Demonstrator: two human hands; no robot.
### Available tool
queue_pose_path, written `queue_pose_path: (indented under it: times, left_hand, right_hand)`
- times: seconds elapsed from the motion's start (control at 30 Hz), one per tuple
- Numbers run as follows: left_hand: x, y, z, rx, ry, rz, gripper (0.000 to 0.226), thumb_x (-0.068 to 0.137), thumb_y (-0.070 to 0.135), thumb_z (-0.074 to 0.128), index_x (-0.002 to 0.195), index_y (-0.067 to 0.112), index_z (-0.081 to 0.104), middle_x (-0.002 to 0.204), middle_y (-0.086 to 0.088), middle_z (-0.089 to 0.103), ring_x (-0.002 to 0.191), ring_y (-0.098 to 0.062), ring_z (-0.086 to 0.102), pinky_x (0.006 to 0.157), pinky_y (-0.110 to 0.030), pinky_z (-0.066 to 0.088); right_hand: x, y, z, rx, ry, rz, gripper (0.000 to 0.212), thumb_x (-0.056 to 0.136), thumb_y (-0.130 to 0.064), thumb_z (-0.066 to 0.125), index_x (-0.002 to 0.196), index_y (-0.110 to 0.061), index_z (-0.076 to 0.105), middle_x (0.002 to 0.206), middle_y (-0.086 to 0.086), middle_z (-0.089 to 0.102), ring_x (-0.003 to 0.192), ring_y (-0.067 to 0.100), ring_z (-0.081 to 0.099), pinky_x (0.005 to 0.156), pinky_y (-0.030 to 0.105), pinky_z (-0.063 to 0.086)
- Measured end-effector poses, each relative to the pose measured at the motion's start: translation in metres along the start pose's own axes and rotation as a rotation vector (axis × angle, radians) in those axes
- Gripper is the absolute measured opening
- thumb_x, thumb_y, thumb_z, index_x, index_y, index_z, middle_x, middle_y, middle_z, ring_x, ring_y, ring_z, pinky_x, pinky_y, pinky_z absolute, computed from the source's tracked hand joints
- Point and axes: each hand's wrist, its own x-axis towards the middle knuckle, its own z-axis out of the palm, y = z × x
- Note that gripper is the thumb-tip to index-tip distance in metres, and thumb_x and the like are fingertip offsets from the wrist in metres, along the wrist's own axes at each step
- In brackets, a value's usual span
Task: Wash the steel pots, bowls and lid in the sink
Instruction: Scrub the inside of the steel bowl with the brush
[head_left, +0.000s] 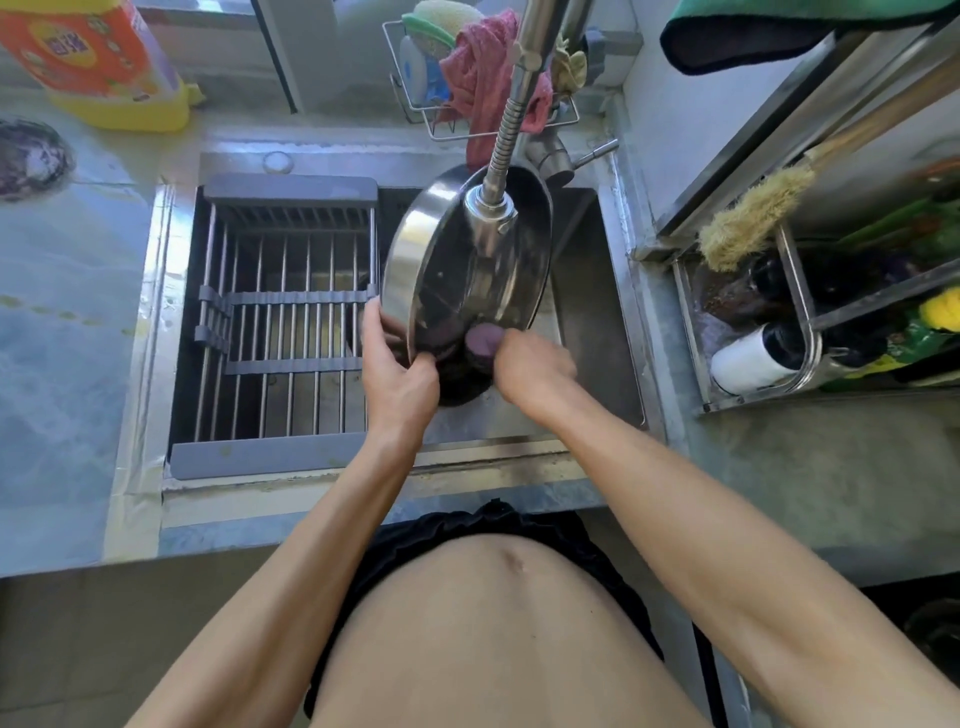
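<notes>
A large steel pot (415, 244) stands tilted on its side over the sink (597, 312), its opening facing right, under the faucet head (491, 210). My left hand (395, 364) grips the pot's lower rim. My right hand (530, 358) holds a purple scrubbing pad (483, 338) against the inside near the rim. Below the pot lies a dark round vessel (462, 384), mostly hidden.
A grey drying rack (280, 322) spans the sink's left half. A detergent bottle (98, 57) stands at the back left. A wire caddy (441, 78) with sponges and a pink cloth hangs behind the faucet. A shelf with a brush (748, 218) and bottles lies to the right.
</notes>
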Motion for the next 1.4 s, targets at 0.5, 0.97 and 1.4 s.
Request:
queue_pose_path:
  times: [0.5,0.97,1.4]
  left_hand:
    - [0.016,-0.003,-0.021,-0.243,-0.191,-0.539,0.053,0.096,-0.002,0.057,0.144,0.014,0.041,0.13,-0.02,0.065,0.105,-0.034,0.073,0.086,-0.057,0.061]
    - [0.095,0.093,-0.064,0.484,-0.599,-0.33,0.048,0.094,-0.006,0.046,0.132,0.022,0.047,0.09,-0.017,0.077,0.075,-0.037,0.077,0.056,-0.049,0.063]
    - [0.003,0.035,-0.009,0.154,-0.006,0.056,0.067,0.085,-0.012,0.049,0.138,0.03,0.043,0.1,0.013,0.062,0.089,0.005,0.06,0.079,-0.019,0.052]
  right_hand:
    - [0.017,0.039,0.048,1.313,0.045,0.497,0.018,0.082,-0.007,0.068,0.09,-0.014,0.054,0.069,0.0,0.049,0.052,0.013,0.04,0.045,0.026,0.028]
    - [0.01,0.05,0.021,0.921,0.226,0.218,0.031,0.09,-0.028,0.064,0.113,-0.011,0.05,0.098,0.004,0.055,0.073,0.013,0.054,0.053,0.025,0.036]
    - [-0.013,-0.005,-0.011,0.307,-0.237,-0.161,0.026,0.089,-0.007,0.06,0.113,-0.006,0.069,0.107,0.014,0.072,0.073,0.021,0.061,0.058,0.027,0.045]
